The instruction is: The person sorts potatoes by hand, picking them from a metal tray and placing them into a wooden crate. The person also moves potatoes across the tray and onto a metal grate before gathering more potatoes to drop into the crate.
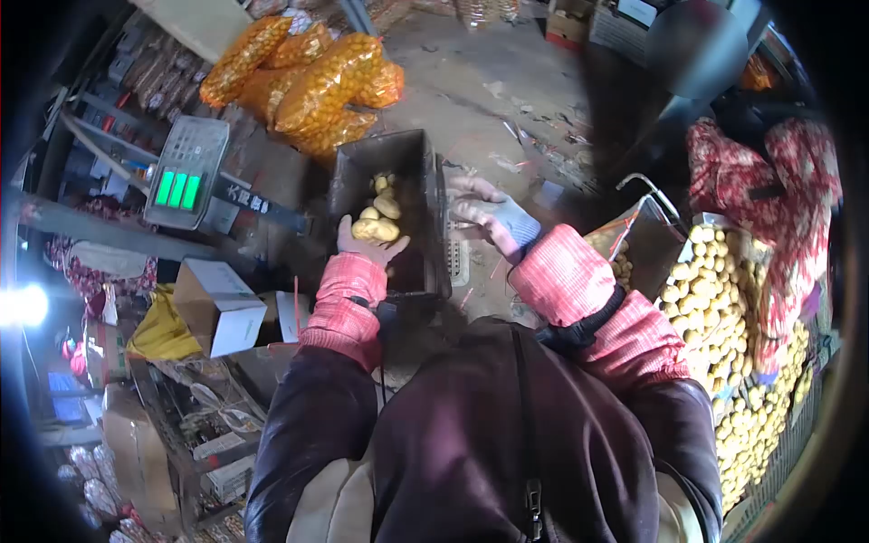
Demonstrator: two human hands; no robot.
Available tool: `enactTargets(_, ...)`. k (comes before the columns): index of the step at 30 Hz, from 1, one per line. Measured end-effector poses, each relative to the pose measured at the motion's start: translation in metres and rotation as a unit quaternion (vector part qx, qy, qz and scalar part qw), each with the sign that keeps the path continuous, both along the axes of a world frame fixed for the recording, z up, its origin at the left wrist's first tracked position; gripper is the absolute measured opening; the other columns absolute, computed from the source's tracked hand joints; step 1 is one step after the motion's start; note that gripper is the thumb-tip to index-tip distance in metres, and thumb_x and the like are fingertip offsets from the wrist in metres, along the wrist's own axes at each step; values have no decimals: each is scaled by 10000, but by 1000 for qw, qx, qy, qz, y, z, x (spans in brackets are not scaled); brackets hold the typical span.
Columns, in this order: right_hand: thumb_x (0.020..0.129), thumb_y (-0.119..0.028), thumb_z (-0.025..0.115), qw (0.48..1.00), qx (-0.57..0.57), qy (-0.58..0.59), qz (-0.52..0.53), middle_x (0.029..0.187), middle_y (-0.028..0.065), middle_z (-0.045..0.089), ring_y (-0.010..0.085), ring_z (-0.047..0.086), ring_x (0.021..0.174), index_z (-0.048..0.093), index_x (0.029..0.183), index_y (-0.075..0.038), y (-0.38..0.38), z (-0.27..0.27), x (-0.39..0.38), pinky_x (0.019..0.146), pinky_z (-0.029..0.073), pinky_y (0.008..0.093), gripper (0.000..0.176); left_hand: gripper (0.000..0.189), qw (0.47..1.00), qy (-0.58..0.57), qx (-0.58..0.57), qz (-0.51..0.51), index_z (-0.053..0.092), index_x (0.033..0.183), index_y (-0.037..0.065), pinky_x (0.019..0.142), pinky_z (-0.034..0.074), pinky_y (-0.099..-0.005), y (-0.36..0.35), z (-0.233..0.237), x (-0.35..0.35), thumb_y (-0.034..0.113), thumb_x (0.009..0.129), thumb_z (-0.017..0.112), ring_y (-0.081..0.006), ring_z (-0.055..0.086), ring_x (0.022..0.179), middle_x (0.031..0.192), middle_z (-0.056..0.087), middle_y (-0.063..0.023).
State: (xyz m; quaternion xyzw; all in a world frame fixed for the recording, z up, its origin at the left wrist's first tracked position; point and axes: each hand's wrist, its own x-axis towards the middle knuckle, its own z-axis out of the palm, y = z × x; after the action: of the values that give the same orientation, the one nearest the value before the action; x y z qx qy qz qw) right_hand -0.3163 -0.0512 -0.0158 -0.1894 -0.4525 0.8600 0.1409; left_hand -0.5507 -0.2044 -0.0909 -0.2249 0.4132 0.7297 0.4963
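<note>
My left hand (369, 242), in a light glove, reaches into a dark crate (342, 176) and cups yellowish potatoes (368, 228). Just beyond them, more potatoes (386, 203) show inside the crate; its shadowed bottom is hard to make out. Outside the crate's right wall is my right hand (484, 213), gloved with a bluish-grey cuff. Its fingers are apart and nothing shows in them. Pink checked sleeve covers wrap both forearms.
A scale display (186, 176) with green digits stands left, above a cardboard box (217, 306). Orange mesh sacks (326, 86) lie beyond the crate. To the right, a large potato heap (711, 290) spreads beside a person in red floral clothing (787, 199). A metal-handled container (652, 235) stands nearer.
</note>
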Motion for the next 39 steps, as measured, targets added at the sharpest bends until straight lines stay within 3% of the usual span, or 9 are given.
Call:
enactTargets(6,940,-140,643,949,-255,187,12,991,41,609,133,585,819,516,1347,-46,27,-78,138,733,552,339,436,860,999,33,-21,10,251,1502,-6,1122,350,-636,12,-29,-5,450,879,631,-466,369,1364,1443,364,-288)
enactTargets(8,953,-180,639,958,-254,119,-50,922,18,606,94,558,737,549,1321,-61,15,-73,190,654,518,304,397,797,990,77,-29,-111,246,1513,11,1097,395,-597,37,-32,9,463,935,558,-465,407,1345,1433,397,-276)
enactTargets(10,961,-250,642,964,45,-165,-203,831,-14,592,63,507,656,587,1288,-96,-15,-52,224,549,424,257,365,764,959,143,-93,-227,293,1500,23,1078,426,-557,72,-22,41,523,964,506,-435,494,1295,1425,447,-247)
enactTargets(17,959,-330,639,845,48,-348,-403,875,-32,598,61,523,700,586,1311,-183,-107,11,368,563,425,224,385,522,745,348,3,-569,557,1320,45,829,561,-388,182,-8,213,428,966,576,-274,653,982,1149,633,-173)
enactTargets(19,900,-302,671,634,328,-406,-571,860,63,618,194,598,715,635,1207,-120,-137,-30,412,626,505,341,359,416,669,403,122,-613,573,1299,28,764,550,-303,195,1,272,278,969,612,-201,660,870,1046,665,-131)
enactTargets(23,797,-295,707,371,319,-721,-490,992,134,627,329,611,966,634,1225,-127,-204,-9,493,855,509,440,465,269,478,563,349,-577,653,1148,3,731,525,-306,184,29,383,158,928,661,-209,663,826,964,684,-95)
enactTargets(26,794,-321,700,412,174,-817,-363,1045,176,608,357,618,980,564,1316,-159,-245,-16,527,868,502,460,564,277,238,697,506,-450,667,1096,17,835,507,-445,183,42,435,107,836,702,-379,630,918,980,675,-173)
enactTargets(31,770,-222,699,545,111,-710,-432,1074,201,601,401,605,1015,573,1183,-120,-223,-24,531,867,498,479,444,289,151,659,574,-462,653,1085,45,796,501,-440,173,47,490,145,818,704,-338,629,876,942,668,-133)
enactTargets(39,707,-102,696,562,179,-678,-438,1117,245,548,439,559,1062,453,1193,-35,-164,-48,526,888,477,500,548,286,113,681,494,-528,663,1061,63,724,499,-425,162,21,501,236,840,719,-304,620,786,848,664,-90)
